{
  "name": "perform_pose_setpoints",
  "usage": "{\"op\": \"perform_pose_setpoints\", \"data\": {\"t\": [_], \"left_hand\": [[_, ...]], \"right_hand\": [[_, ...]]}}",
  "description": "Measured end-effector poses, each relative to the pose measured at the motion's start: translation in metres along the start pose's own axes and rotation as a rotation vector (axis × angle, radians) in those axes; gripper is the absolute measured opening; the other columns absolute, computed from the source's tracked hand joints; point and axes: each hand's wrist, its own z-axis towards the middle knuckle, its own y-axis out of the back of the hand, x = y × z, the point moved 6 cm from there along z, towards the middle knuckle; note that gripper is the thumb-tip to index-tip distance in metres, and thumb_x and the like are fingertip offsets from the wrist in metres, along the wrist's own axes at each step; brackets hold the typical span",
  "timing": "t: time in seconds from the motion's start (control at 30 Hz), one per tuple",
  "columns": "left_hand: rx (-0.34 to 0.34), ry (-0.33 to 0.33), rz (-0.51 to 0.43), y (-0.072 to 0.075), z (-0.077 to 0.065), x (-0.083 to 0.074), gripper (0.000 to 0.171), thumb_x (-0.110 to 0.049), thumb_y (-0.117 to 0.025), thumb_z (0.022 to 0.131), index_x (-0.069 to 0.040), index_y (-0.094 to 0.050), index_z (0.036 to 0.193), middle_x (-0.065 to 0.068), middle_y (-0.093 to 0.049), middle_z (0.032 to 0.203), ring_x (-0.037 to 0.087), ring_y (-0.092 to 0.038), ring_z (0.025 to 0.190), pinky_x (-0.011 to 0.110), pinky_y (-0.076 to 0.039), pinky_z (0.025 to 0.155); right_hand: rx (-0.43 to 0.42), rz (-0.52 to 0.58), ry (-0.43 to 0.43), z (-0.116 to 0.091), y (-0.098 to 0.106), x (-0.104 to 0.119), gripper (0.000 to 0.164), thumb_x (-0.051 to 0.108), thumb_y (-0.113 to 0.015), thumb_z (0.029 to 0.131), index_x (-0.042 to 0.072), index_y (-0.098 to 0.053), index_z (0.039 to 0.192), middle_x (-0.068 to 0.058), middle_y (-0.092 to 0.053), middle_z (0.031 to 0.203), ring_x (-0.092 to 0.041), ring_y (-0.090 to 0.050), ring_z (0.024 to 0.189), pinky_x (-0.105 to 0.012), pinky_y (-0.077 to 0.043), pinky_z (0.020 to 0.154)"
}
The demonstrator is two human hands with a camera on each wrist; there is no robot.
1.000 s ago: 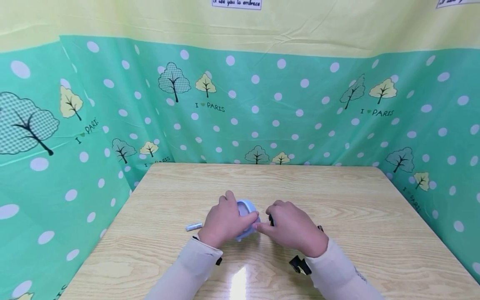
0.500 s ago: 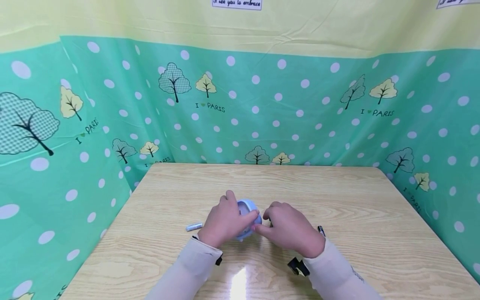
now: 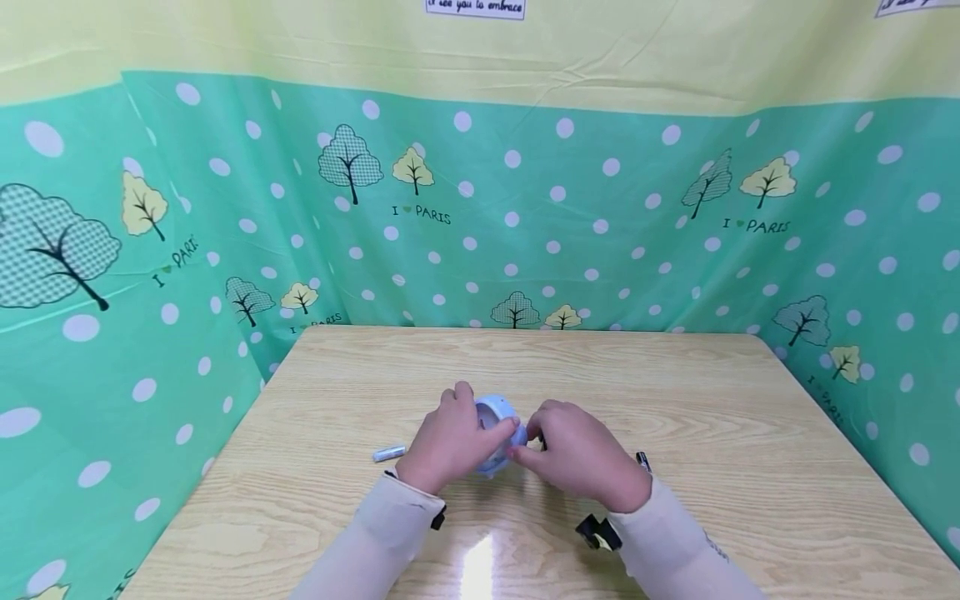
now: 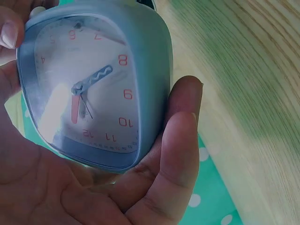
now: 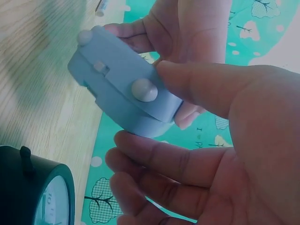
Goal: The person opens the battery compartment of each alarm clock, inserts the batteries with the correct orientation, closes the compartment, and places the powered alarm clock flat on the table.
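A light blue alarm clock (image 3: 495, 433) is held up over the table between both hands. My left hand (image 3: 447, 442) grips it by its sides, thumb across the near edge. In the left wrist view the clock's face (image 4: 89, 84) appears upside down, with red numerals. My right hand (image 3: 585, 457) pinches the clock's right end, and in the right wrist view the thumb and index fingertip touch opposite edges of the clock body (image 5: 126, 84). Small white feet and a slider show on that side. A black alarm clock (image 5: 28, 187), mostly hidden by the right hand in the head view, is close by.
A silvery-blue battery-like cylinder (image 3: 388, 453) lies on the wooden table (image 3: 675, 375) left of the left hand. A small black cylinder (image 3: 642, 461) lies by the right wrist, partly covered. A green patterned curtain (image 3: 525, 208) hangs behind the table.
The blue alarm clock has turned slightly and shifted a little to the right. My right hand has moved slightly left, uncovering more of the black cylinder. My left hand has barely moved.
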Motion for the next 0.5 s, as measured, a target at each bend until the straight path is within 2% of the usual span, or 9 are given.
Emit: {"op": "perform_pose_setpoints", "data": {"t": [0.23,0.5], "left_hand": [[0.039,-0.007,0.008,0.0001,-0.0001,0.0005,0.1,-0.082,-0.052,0.086,0.007,-0.054,0.133,0.017,-0.058,0.116,0.024,-0.057,0.084,0.041,-0.054,0.076],[0.058,-0.005,-0.013,-0.0001,0.001,0.004,0.1,-0.085,-0.05,0.085,0.004,-0.06,0.129,0.014,-0.055,0.111,0.024,-0.056,0.078,0.034,-0.049,0.066]], "right_hand": [[-0.047,-0.027,0.05,0.002,0.0018,-0.0026,0.031,0.044,-0.082,0.086,0.014,-0.078,0.091,0.003,-0.071,0.096,-0.012,-0.062,0.083,-0.031,-0.052,0.073],[-0.079,-0.037,0.071,0.003,0.0034,-0.0027,0.029,0.04,-0.085,0.084,0.013,-0.078,0.091,0.003,-0.072,0.095,-0.014,-0.065,0.087,-0.033,-0.054,0.076]]}}
